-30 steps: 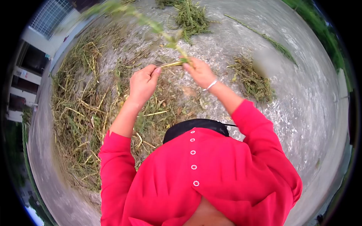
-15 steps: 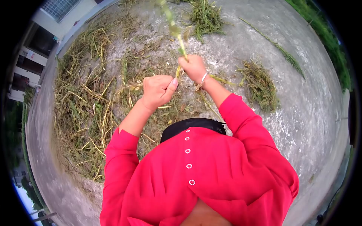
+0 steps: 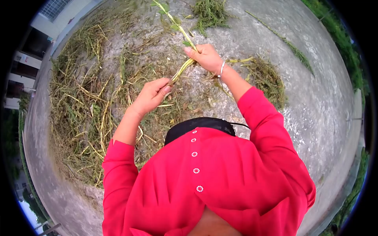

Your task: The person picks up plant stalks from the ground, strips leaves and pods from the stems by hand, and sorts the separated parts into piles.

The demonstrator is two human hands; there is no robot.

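A bundle of yellow-green plant stalks (image 3: 182,70) runs between my two hands in the head view, its leafy tips reaching up past the top edge. My left hand (image 3: 151,95) is closed around the lower end, thumb on top. Further up, my right hand (image 3: 208,59), with a silver bracelet at the wrist, grips the same stalks. The fingers of both hands partly hide the stalks. Some stems also show behind my right wrist.
Dried stalks and leaves (image 3: 78,106) lie spread over the concrete ground (image 3: 319,129) on the left. A green plant heap (image 3: 210,15) lies ahead, another heap (image 3: 267,80) at the right. Beyond it lies a single long stem (image 3: 285,41). A building (image 3: 31,55) stands far left.
My hands have moved apart, the left down and leftward, the right slightly up and rightward. More of the stalks shows between them, and their blurred upper part is now sharper.
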